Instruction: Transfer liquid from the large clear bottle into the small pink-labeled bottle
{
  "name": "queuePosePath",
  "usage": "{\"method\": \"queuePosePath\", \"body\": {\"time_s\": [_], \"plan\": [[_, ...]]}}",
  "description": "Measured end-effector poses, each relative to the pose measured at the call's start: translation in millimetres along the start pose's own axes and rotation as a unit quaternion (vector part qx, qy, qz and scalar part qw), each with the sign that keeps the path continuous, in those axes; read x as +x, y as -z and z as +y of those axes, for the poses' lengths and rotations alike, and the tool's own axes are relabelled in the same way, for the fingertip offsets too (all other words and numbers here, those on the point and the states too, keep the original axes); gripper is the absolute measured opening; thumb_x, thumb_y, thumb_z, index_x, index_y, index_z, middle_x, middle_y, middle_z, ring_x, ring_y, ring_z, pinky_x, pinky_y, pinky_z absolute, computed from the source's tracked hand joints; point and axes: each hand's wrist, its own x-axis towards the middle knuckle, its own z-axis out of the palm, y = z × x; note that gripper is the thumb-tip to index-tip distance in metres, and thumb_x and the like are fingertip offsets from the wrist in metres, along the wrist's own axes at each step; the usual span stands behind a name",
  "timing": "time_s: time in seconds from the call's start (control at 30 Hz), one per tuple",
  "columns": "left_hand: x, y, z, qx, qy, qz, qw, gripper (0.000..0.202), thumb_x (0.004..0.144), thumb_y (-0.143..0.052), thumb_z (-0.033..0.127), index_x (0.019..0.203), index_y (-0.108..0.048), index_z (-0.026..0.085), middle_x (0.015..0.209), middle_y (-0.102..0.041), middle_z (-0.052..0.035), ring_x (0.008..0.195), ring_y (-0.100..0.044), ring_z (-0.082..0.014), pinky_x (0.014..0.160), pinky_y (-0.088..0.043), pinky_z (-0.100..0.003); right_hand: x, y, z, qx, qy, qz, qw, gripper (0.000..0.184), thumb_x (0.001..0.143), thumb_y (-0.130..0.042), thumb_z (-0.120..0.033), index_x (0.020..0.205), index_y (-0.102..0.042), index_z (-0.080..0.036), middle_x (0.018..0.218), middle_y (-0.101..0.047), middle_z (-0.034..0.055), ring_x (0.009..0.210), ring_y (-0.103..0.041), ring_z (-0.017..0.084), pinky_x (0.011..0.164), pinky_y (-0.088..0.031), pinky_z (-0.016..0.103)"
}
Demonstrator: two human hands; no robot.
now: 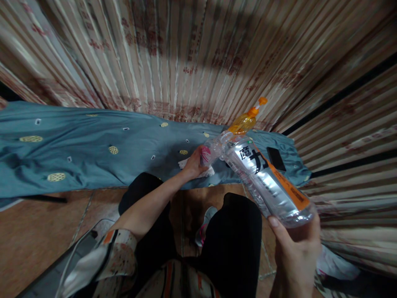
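My right hand (pixel 296 248) is closed around the base of a large clear plastic bottle (pixel 273 186) with a silver and orange label. This bottle is tilted, its neck end pointing up and to the left. My left hand (pixel 194 162) is closed on a smaller clear plastic bottle (pixel 214 148) with a pink mark. The two bottles' upper ends overlap in view; I cannot tell whether they touch. Just behind them is a pump bottle (pixel 243 123) with amber liquid and an orange pump head. A crumpled white tissue (pixel 207 171) lies under my left hand.
A narrow surface is covered with a blue-green pineapple-print cloth (pixel 93 145). A dark phone-like slab (pixel 276 159) lies at its right end. Pleated patterned curtains (pixel 186 62) hang behind and to the right. My knees are close to the near edge, above a tiled floor (pixel 34 231).
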Motion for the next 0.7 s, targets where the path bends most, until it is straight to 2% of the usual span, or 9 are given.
{"method": "queuePosePath", "body": {"time_s": [0.2, 0.3, 0.5, 0.7], "plan": [[0.6, -3.2, -5.1, -0.002, -0.013, 0.008, 1.000, 0.106, 0.079, -0.105, 0.031, 0.177, -0.064, 0.028, 0.175, -0.080, -0.0192, 0.172, -0.074, -0.0491, 0.148, -0.060, -0.077, 1.0, 1.7, 2.5, 0.013, -0.003, -0.011, 1.000, 0.136, 0.064, -0.121, -0.069, 0.180, -0.068, -0.020, 0.171, -0.078, 0.0189, 0.164, -0.071, 0.050, 0.158, -0.033, 0.082], [1.4, -3.5, -7.7, -0.001, -0.018, 0.001, 1.000, 0.109, 0.080, -0.105, 0.032, 0.179, -0.060, 0.026, 0.178, -0.078, -0.0206, 0.169, -0.076, -0.0490, 0.148, -0.059, -0.077, 1.1, 1.9, 2.7, 0.019, -0.010, -0.009, 1.000, 0.139, 0.064, -0.122, -0.067, 0.181, -0.066, -0.018, 0.174, -0.076, 0.0209, 0.168, -0.068, 0.051, 0.158, -0.031, 0.083], [1.1, -1.1, -5.8, -0.019, -0.024, 0.001, 1.000, 0.108, 0.081, -0.107, 0.034, 0.178, -0.061, 0.029, 0.179, -0.077, -0.0197, 0.168, -0.076, -0.0487, 0.148, -0.058, -0.080, 1.1, 2.3, 4.8, 0.013, 0.011, -0.011, 1.000, 0.129, 0.068, -0.121, -0.068, 0.176, -0.069, -0.022, 0.168, -0.079, 0.0175, 0.168, -0.069, 0.050, 0.159, -0.031, 0.082], [0.5, 0.2, -0.8, -0.014, -0.004, -0.009, 1.000, 0.112, 0.080, -0.107, 0.033, 0.180, -0.059, 0.023, 0.186, -0.072, -0.0255, 0.175, -0.072, -0.0515, 0.152, -0.054, -0.082, 0.9, 0.4, 3.5, 0.023, 0.010, -0.011, 1.000, 0.132, 0.065, -0.122, -0.065, 0.177, -0.069, -0.020, 0.168, -0.079, 0.0185, 0.167, -0.069, 0.051, 0.158, -0.031, 0.082]]}}
